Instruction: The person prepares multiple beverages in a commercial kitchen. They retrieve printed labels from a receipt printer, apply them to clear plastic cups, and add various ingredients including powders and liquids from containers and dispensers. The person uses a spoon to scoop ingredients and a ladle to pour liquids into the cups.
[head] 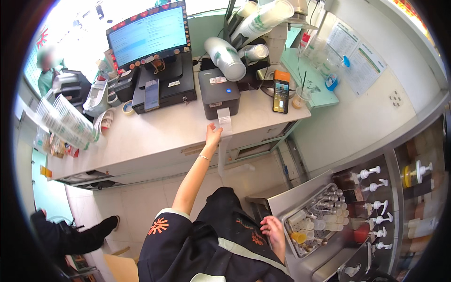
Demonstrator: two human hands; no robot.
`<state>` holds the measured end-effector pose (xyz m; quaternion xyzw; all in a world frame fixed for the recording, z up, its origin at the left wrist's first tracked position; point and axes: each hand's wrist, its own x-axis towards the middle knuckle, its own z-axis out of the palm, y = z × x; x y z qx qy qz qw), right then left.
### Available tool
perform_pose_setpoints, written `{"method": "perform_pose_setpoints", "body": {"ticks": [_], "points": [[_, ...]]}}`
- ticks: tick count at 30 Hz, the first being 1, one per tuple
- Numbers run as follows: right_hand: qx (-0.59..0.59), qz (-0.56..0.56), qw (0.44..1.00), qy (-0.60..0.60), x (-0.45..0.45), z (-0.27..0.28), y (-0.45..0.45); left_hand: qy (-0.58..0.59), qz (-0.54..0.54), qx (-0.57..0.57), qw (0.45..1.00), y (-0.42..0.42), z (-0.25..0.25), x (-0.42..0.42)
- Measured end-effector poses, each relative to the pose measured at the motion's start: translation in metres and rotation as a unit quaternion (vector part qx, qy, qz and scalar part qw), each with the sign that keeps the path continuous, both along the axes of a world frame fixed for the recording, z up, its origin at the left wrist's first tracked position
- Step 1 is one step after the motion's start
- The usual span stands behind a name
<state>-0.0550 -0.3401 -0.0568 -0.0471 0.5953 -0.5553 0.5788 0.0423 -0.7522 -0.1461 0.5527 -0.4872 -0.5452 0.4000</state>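
My left hand [213, 134] reaches out over the counter's front edge, fingers apart and slightly bent. It is beside a printed paper label strip [224, 121] that hangs from a black label printer [219, 93] with a blue light. The thumb is close to the strip; whether it touches cannot be made out. A long pale backing strip [222, 155] trails down the counter front. Near my apron, my right hand [273, 229] hangs with loosely curled fingers and nothing visible in it. Just right of it lies a perforated metal tray [289, 243] of measuring cups and jiggers [319, 225].
A monitor [148, 37] and a phone [152, 94] stand left of the printer; stacked cups [225, 58] lean behind it. Another phone [281, 97] is at right. Clear cup stacks [67, 121] fill the left end. Pump bottles [377, 206] line the right. Another person's leg [88, 231] shows lower left.
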Motion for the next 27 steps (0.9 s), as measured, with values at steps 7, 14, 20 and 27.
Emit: {"method": "perform_pose_setpoints", "body": {"ticks": [7, 14, 20, 27], "points": [[-0.076, 0.18, 0.96, 0.202, -0.033, -0.01, -0.181, 0.098, -0.171, 0.092, 0.976, -0.024, 0.005, 0.001], [-0.221, 0.159, 0.858, 0.436, -0.044, -0.032, -0.378, 0.13, -0.23, 0.072, 0.962, -0.016, 0.025, 0.006], [-0.228, 0.118, 0.908, 0.331, -0.049, -0.055, -0.416, 0.137, -0.255, 0.034, 0.957, -0.031, 0.036, 0.021], [-0.34, 0.155, 0.683, 0.628, -0.037, 0.031, -0.393, 0.113, -0.271, 0.028, 0.955, -0.056, 0.033, 0.026]]}}
